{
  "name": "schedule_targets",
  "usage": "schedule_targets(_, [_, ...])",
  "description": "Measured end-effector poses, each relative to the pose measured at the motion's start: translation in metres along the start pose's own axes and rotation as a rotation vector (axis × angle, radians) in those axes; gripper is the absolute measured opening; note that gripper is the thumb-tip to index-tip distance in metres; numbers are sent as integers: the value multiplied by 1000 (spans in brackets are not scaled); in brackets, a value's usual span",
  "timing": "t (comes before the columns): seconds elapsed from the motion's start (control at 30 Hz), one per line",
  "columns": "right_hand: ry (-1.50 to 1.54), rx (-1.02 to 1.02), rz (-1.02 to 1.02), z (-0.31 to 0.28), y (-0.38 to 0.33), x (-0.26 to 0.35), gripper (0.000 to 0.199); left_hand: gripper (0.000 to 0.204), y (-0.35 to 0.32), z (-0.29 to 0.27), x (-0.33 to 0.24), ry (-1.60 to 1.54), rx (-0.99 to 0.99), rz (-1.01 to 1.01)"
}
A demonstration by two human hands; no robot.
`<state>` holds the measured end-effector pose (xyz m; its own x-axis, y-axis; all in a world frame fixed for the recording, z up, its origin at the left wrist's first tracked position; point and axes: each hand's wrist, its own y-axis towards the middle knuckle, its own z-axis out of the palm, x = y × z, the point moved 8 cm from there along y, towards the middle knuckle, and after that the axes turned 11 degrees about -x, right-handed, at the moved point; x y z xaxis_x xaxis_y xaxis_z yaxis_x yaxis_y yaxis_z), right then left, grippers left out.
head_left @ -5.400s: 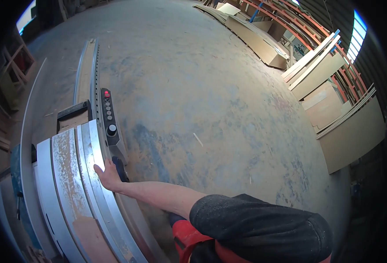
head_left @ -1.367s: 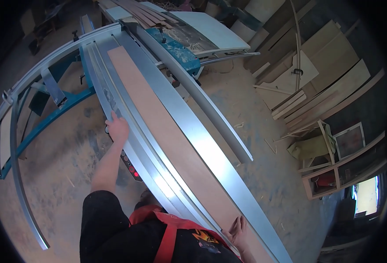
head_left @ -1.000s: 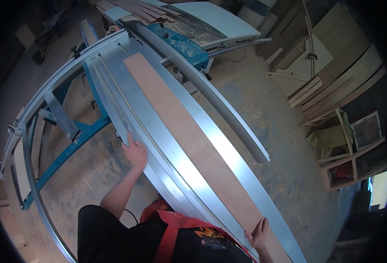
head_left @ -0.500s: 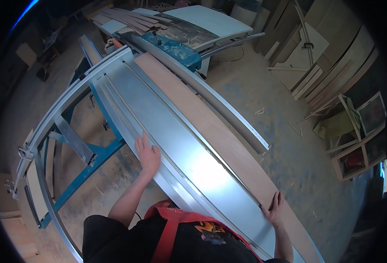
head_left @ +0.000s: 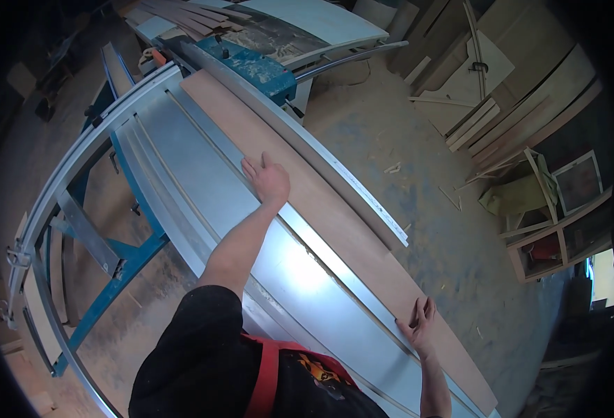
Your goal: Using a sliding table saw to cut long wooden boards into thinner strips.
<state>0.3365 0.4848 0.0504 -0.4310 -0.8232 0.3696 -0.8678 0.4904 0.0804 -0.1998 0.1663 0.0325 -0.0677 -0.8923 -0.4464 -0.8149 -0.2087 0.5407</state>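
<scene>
A long reddish-brown wooden board (head_left: 349, 216) lies lengthwise on the silver metal table (head_left: 202, 167) of a panel saw, beside its long metal fence (head_left: 349, 181). My left hand (head_left: 269, 181) rests on the board's near edge towards its far end, palm down, fingers apart. Close to the board's near end, my right hand (head_left: 420, 326) lies with its fingers over the top and the thumb spread at the edge. Neither hand wraps around the board.
A teal fence carriage (head_left: 248, 70) sits on a round steel rail (head_left: 356, 56) at the far side. The curved crosscut frame (head_left: 63, 188) is on the left. Thin wooden strips (head_left: 189, 15) lie on the back table. Panels and a wooden frame cabinet (head_left: 547, 244) stand at right.
My left hand has moved from the sliding table's left edge up and right onto the board. My right hand stays near the board's near end. The whole view has shifted slightly.
</scene>
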Motion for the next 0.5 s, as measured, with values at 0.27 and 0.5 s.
schedule_targets(0.27, [-53,-86,-51,-7,71,53,89,39,61,49,-2,-14,-119,-18])
schedule_targets(0.5, [-13,-136,-51,6,80,29,83,37,52,68,-14,-62,-144,23])
